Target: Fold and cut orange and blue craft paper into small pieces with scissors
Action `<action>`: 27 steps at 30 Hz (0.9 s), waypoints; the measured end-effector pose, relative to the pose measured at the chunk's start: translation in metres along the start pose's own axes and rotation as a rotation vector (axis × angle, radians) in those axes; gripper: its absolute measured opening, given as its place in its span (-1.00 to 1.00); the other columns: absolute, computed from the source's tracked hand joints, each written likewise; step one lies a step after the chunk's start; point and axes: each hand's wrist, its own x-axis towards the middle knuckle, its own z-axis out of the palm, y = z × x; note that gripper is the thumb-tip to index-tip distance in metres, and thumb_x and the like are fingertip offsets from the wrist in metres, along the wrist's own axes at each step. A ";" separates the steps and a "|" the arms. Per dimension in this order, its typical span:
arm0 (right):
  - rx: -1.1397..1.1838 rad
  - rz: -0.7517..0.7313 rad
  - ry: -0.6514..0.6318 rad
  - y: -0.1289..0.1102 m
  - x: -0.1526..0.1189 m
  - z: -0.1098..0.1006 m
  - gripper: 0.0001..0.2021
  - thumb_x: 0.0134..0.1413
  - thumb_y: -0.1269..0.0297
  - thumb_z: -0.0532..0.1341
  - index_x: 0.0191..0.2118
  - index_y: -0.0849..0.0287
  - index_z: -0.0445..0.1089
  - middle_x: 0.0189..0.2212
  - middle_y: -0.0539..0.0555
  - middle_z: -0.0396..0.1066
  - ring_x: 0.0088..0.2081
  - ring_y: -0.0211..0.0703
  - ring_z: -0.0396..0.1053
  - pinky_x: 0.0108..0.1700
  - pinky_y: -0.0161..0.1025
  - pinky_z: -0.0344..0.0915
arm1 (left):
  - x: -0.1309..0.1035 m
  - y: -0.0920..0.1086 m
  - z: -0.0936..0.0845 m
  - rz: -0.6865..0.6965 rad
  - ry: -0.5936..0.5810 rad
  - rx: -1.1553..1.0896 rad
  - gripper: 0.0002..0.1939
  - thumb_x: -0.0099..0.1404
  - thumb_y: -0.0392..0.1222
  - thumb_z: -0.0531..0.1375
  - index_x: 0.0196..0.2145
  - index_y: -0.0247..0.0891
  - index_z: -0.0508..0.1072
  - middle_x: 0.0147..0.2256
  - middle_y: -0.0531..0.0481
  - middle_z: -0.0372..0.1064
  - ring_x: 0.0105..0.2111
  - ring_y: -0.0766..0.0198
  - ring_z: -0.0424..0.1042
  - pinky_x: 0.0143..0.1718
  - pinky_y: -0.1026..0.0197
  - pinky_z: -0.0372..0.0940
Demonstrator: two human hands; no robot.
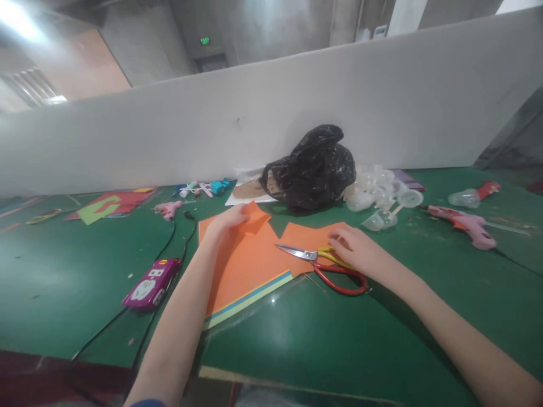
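1. purple box (pixel 151 284): left of the orange paper (pixel 241 265).
2. left hand (pixel 231 219): on the paper's far edge; grip can't be told.
3. scissors (pixel 307 255): red handle (pixel 354 292) past the paper's edge; green table (pixel 318 350) spreads in front.
4. right hand (pixel 350 244): fingers bent beside yellow handle (pixel 324 250); grip can't be told.

A person leans over a green table (pixel 314 345), left hand (pixel 232 218) on orange paper (pixel 244 265), right hand (pixel 355 246) at the handles of scissors (pixel 309 255); a black plastic bag (pixel 318 169) slumps behind.
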 end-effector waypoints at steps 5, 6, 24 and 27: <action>-0.122 -0.064 -0.035 0.002 -0.001 -0.001 -0.74 0.31 0.23 0.01 -0.17 0.19 0.42 -0.14 0.22 0.46 -0.07 0.10 0.36 0.02 0.03 0.28 | 0.008 -0.012 0.012 -0.007 0.024 0.085 -0.44 0.20 -0.26 0.16 0.17 -0.22 0.26 0.16 -0.20 0.38 0.06 0.02 0.45 -0.05 0.19 0.37; -0.143 -0.072 -0.042 0.003 -0.001 -0.001 -0.73 0.31 0.23 0.00 -0.16 0.19 0.42 -0.14 0.22 0.46 -0.07 0.12 0.35 0.01 0.04 0.28 | 0.009 -0.012 0.014 -0.010 0.033 0.108 -0.45 0.20 -0.28 0.15 0.17 -0.24 0.26 0.16 -0.22 0.38 0.05 0.02 0.45 -0.05 0.19 0.36; -0.285 -0.109 -0.140 -0.006 -0.011 -0.004 -0.79 0.35 0.26 0.02 -0.23 0.17 0.37 -0.19 0.16 0.41 -0.09 0.05 0.36 -0.02 -0.02 0.33 | -0.005 0.013 0.039 0.120 0.245 0.591 -0.64 0.39 -0.38 -0.04 0.04 -0.26 0.41 0.07 -0.31 0.29 0.11 -0.12 0.24 0.07 -0.10 0.19; -0.295 -0.102 -0.136 -0.010 -0.015 -0.002 -0.82 0.31 0.31 0.05 -0.12 0.20 0.37 -0.07 0.21 0.38 -0.02 0.07 0.34 0.04 0.00 0.32 | -0.009 0.025 0.030 0.113 0.273 0.602 -0.66 0.39 -0.37 -0.04 0.01 -0.29 0.42 0.05 -0.32 0.31 0.09 -0.13 0.25 0.03 -0.09 0.22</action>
